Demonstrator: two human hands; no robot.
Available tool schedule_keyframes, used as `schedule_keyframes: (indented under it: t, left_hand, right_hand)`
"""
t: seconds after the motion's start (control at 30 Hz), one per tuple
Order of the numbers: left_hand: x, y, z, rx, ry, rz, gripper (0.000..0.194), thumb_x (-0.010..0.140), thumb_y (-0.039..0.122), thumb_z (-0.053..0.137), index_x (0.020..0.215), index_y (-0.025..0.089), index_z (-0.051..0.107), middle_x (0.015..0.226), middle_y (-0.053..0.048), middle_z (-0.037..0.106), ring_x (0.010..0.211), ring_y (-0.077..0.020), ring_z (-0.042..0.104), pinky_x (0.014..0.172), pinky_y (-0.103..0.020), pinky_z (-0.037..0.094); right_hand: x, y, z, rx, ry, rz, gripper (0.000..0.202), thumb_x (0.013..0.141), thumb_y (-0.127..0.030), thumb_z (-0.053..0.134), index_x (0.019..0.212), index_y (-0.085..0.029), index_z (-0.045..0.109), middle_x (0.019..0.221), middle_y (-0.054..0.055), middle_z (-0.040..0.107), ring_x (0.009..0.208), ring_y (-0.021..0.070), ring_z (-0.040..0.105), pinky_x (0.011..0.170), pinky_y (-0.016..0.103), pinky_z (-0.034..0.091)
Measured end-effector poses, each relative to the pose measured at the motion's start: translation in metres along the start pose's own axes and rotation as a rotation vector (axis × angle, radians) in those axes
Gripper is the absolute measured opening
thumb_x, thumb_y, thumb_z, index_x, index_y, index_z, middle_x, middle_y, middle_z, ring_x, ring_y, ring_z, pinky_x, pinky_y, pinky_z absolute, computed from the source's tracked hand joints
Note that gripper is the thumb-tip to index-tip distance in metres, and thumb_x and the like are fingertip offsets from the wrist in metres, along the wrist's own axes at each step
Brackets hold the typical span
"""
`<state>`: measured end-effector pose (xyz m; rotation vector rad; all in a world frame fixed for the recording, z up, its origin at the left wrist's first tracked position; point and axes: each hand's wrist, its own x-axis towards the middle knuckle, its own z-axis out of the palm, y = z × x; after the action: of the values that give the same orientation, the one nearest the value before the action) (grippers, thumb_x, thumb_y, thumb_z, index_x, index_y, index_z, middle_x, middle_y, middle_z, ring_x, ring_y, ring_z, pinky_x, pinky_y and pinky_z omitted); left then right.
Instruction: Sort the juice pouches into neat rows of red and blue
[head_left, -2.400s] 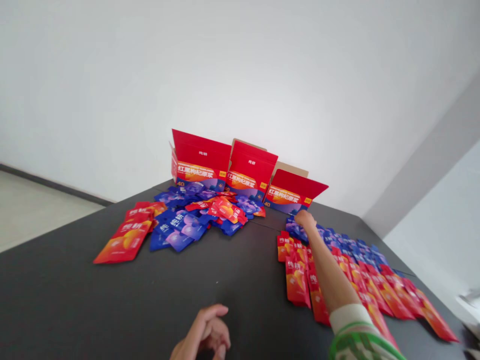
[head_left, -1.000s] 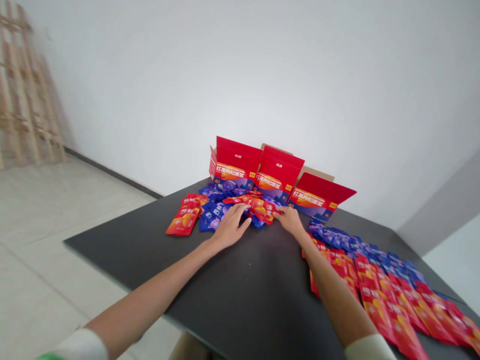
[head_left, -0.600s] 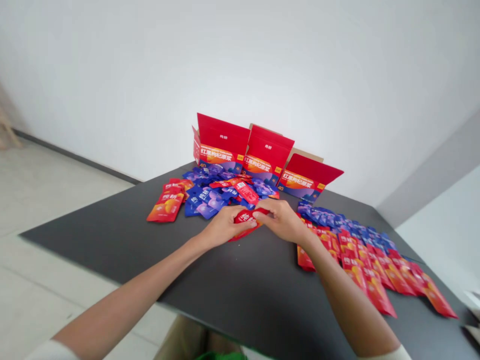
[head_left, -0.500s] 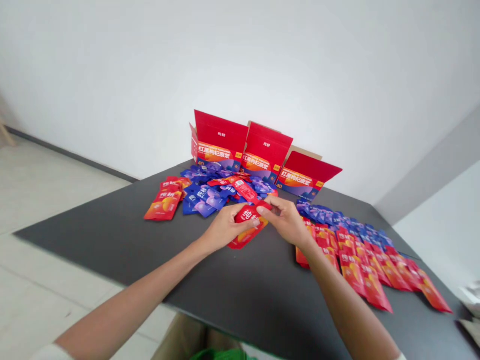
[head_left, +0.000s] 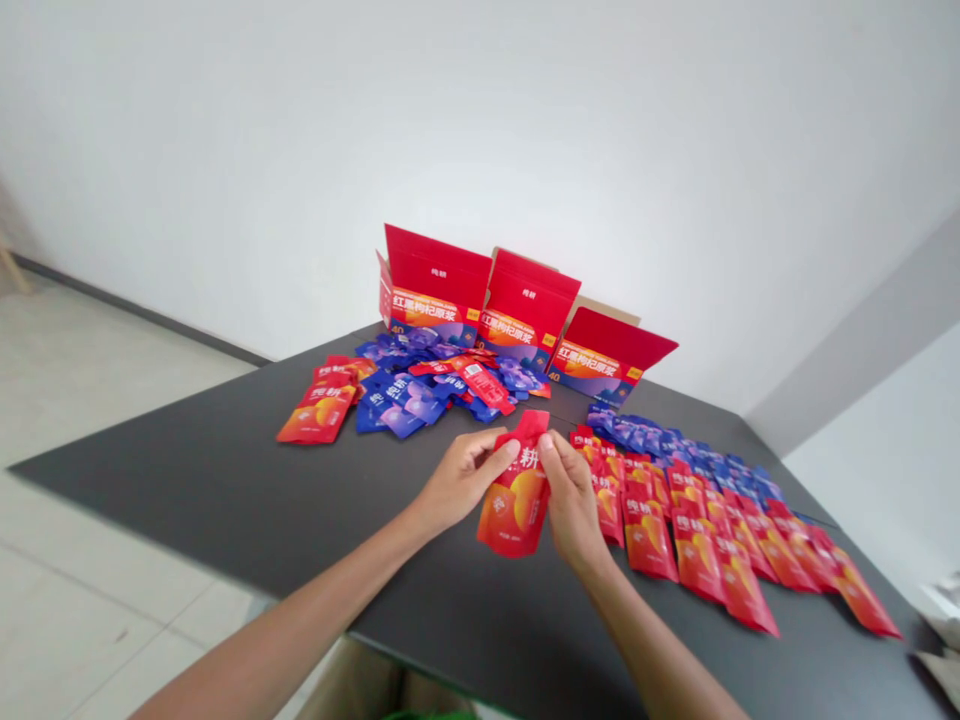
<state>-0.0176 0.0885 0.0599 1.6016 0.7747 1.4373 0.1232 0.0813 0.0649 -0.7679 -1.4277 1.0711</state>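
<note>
Between my hands, above the dark table, a red pouch with a yellow-orange print is held upright, its narrow neck at the top. My left hand pinches its upper left edge, thumb on the front. On the opposite edge, my right hand grips just below the neck, thumb also in front. Beyond them lies a mixed heap of blue pouches and red ones, one red pouch lying back side up on top. Right of my right hand, red pouches lie in overlapping rows.
Three red cartons with raised flaps stand at the table's back by the wall. A small stack of red pouches lies left of the heap. Blue pouches form a row behind the red rows. The black table ends at the front.
The red pouch has come nearer to me and turned from slanted to upright, its neck now showing. My right hand has moved from its top to its right edge.
</note>
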Motion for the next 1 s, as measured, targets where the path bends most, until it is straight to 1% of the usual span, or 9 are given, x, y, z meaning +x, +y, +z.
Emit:
schedule_keyframes:
  t: [0.13,0.27,0.37,0.5,0.6,0.73,0.87,0.93,1.0]
  left_hand:
    - [0.0,-0.002,0.003,0.087,0.047,0.016,0.031,0.09,0.038,0.057,0.069,0.015,0.059,0.074,-0.002,0.061,0.075,-0.0186,0.059,0.072,-0.028,0.047]
    - [-0.004,-0.001,0.009,-0.051,0.023,-0.061,0.026,0.088,0.039,0.059,0.077,0.015,0.062,0.073,-0.001,0.062,0.071,-0.0169,0.057,0.065,-0.025,0.046]
    - [-0.006,0.001,0.01,-0.061,0.005,-0.05,0.028,0.088,0.04,0.06,0.076,0.015,0.063,0.072,0.0,0.061,0.068,-0.0152,0.055,0.062,-0.023,0.045]
    - [-0.005,0.002,0.011,-0.129,-0.024,-0.088,0.032,0.091,0.042,0.055,0.076,0.015,0.063,0.071,0.0,0.061,0.061,-0.0124,0.051,0.057,-0.021,0.042]
    - [-0.005,0.0,0.012,-0.174,-0.002,-0.128,0.03,0.09,0.042,0.058,0.078,0.015,0.063,0.069,0.001,0.061,0.061,-0.0128,0.052,0.056,-0.021,0.041]
    - [-0.009,-0.002,0.012,-0.06,0.017,-0.09,0.03,0.089,0.04,0.058,0.072,0.016,0.06,0.069,0.002,0.057,0.062,-0.0132,0.051,0.058,-0.022,0.041]
    - [-0.011,-0.001,0.01,0.134,0.029,0.023,0.034,0.092,0.037,0.054,0.065,0.016,0.058,0.066,0.003,0.052,0.062,-0.0129,0.049,0.059,-0.023,0.039]
    - [-0.011,0.0,0.008,0.207,0.011,0.069,0.036,0.093,0.037,0.052,0.063,0.016,0.056,0.064,0.003,0.05,0.062,-0.0132,0.049,0.059,-0.023,0.038]
    - [-0.01,0.002,0.007,0.247,-0.024,0.095,0.037,0.094,0.036,0.051,0.062,0.016,0.055,0.063,0.003,0.05,0.061,-0.0136,0.049,0.059,-0.024,0.037]
  right_hand:
    - [-0.004,0.005,0.001,0.003,-0.025,-0.006,0.028,0.093,-0.042,0.054,0.076,-0.019,0.053,0.067,-0.004,0.046,0.06,0.0087,0.039,0.055,0.02,0.035]
    - [-0.007,0.001,0.001,0.029,-0.048,0.032,0.034,0.093,-0.045,0.052,0.072,-0.018,0.052,0.063,-0.004,0.046,0.053,0.0074,0.037,0.049,0.02,0.032]
    - [-0.007,-0.005,-0.002,0.063,-0.052,0.079,0.038,0.093,-0.048,0.05,0.07,-0.018,0.05,0.059,-0.005,0.045,0.05,0.0068,0.035,0.046,0.019,0.029]
    - [-0.004,-0.01,-0.006,0.119,-0.155,0.126,0.035,0.093,-0.047,0.051,0.073,-0.019,0.054,0.061,-0.004,0.051,0.051,0.0073,0.041,0.049,0.019,0.036]
    - [-0.003,-0.009,-0.01,0.134,-0.229,0.114,0.026,0.092,-0.043,0.055,0.08,-0.019,0.058,0.068,-0.003,0.057,0.055,0.008,0.047,0.055,0.02,0.042]
    - [-0.003,-0.007,-0.017,0.096,-0.259,0.136,0.016,0.086,-0.035,0.064,0.087,-0.019,0.061,0.074,-0.004,0.058,0.061,0.0083,0.051,0.06,0.02,0.044]
    - [-0.001,-0.012,-0.023,0.033,-0.315,0.148,0.02,0.077,-0.032,0.074,0.084,-0.019,0.06,0.074,-0.004,0.058,0.063,0.0092,0.053,0.062,0.021,0.045]
    - [-0.001,-0.013,-0.022,0.021,-0.322,0.119,0.021,0.081,-0.036,0.07,0.081,-0.019,0.06,0.071,-0.004,0.058,0.062,0.0096,0.053,0.062,0.021,0.045]
    - [-0.002,-0.014,-0.019,-0.005,-0.27,0.086,0.029,0.089,-0.043,0.06,0.073,-0.018,0.056,0.064,-0.004,0.055,0.056,0.0089,0.05,0.055,0.021,0.042]
